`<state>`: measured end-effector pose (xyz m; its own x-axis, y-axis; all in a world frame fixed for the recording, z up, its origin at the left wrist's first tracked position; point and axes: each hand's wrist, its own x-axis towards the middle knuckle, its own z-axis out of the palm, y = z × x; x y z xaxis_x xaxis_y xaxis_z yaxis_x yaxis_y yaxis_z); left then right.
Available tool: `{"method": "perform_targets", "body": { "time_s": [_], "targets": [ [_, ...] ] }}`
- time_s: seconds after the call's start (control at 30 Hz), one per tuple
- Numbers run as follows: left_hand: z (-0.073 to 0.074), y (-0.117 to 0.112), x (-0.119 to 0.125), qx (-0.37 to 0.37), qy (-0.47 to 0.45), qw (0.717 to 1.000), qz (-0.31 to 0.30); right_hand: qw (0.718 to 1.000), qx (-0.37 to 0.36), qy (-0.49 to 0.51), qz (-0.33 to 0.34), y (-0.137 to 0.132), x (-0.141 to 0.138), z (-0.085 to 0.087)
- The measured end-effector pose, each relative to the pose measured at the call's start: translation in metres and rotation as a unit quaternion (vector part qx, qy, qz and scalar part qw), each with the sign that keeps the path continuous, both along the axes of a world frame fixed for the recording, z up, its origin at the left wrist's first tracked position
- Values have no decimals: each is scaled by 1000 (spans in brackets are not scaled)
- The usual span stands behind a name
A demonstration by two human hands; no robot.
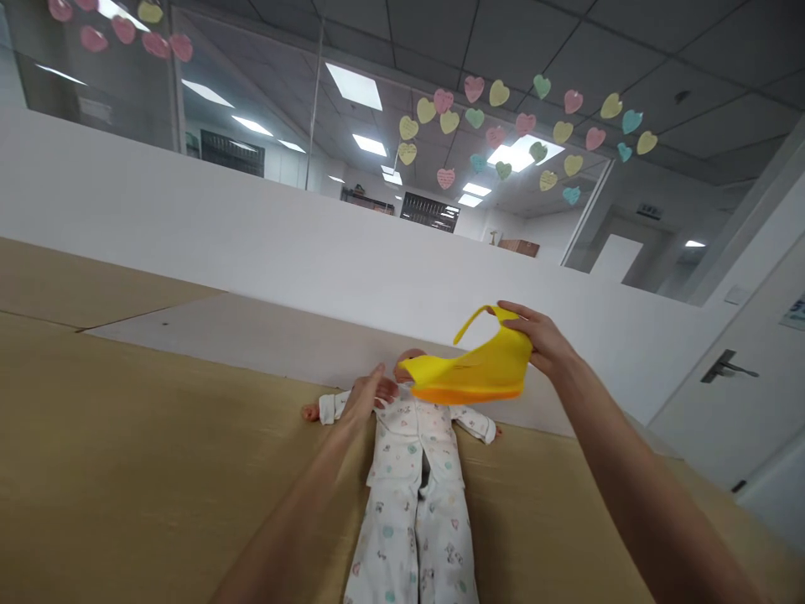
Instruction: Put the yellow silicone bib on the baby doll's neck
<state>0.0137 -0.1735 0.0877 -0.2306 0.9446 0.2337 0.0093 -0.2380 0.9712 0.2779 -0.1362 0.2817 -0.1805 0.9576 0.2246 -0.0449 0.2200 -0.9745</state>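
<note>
A baby doll (415,453) in white patterned pyjamas lies on its back with its arms spread, its head mostly hidden behind a bib. That yellow bib (471,365), with an orange lower edge and a curved neck strap, is held up above the doll's head and chest. My right hand (546,337) grips the bib at its right end, thumb and fingers closed on it. Beside the doll's neck and shoulder is my left hand (372,393), its thumb and fingers apart and nothing visible in it. Whether it touches the doll I cannot tell.
The doll lies on a tan surface (189,445) that meets a white wall (283,243). Glass panels with several heart-shaped paper notes (475,88) run above it. A white door with a lever handle (728,366) stands at the right.
</note>
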Motion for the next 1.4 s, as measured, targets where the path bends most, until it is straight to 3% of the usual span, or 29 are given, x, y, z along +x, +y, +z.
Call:
{"method": "perform_targets", "body": {
  "time_s": [0.07, 0.13, 0.2, 0.3, 0.4, 0.5, 0.67, 0.8, 0.97, 1.1, 1.2, 1.3, 1.4],
  "targets": [
    [17, -8, -4, 4, -14, 996, -92, 999, -8, 36, 31, -1, -22, -7],
    [23, -16, -9, 30, -4, 996, -86, 997, -13, 63, 49, -2, -39, -17],
    [20, -21, -12, 51, -13, 997, -62, 995, -15, 75, 57, -3, -48, -27],
    [6, -21, -12, 64, -54, 993, -86, 994, -19, 89, 53, -8, -53, -37],
    [-5, -17, -5, 79, -78, 986, -121, 994, -22, 93, 46, -19, -51, -37],
    [-5, -17, 0, 109, -54, 982, -143, 996, -16, 83, 42, -33, -47, -32],
    [10, -23, 11, 178, 53, 982, -26, 995, 7, 87, 57, -48, -42, -29],
    [23, -24, 29, 187, -14, 981, -45, 994, 18, 93, 51, -45, -41, -37],
    [37, -25, 36, 142, -70, 986, 48, 991, 26, 121, 41, -35, -37, -50],
    [49, -33, 23, 171, -28, 979, 102, 989, 53, 137, 23, -35, -31, -59],
    [53, -37, 16, 192, -32, 978, 77, 987, 66, 148, 15, -36, -29, -69],
    [49, -27, 13, 152, -63, 986, 23, 986, 72, 150, 2, -26, -29, -84],
    [40, 0, 10, 103, -85, 989, 68, 986, 92, 138, -19, 4, -31, -106]
  ]
}}
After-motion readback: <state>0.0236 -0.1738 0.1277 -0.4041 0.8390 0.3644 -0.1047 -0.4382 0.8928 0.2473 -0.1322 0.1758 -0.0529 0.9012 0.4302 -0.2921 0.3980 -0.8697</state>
